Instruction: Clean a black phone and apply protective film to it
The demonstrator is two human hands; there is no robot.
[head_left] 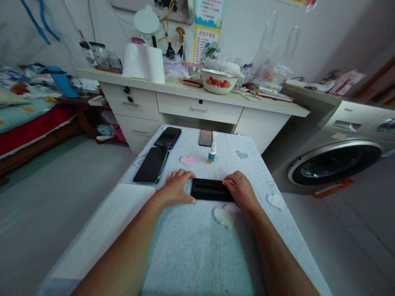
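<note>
This is looking like a lived-in home room, where a bed (27,123) is lying at the left, a white desk (197,107) is carrying a flowered bowl (218,81) (clutter all around it), and 1 washing machine (336,160) is standing at the right.

The counter (200,246) carries three dark phones: a large phone (151,165) at left, a red-edged phone (168,137) behind it and a rear phone (206,137) at centre. A dropper bottle (211,153) stands upright just beside the rear phone. Behind the counter, a drawer unit (197,107) bears a floral bowl (219,81) and paper rolls (144,62). A washing machine (336,160) stands at right.
</note>
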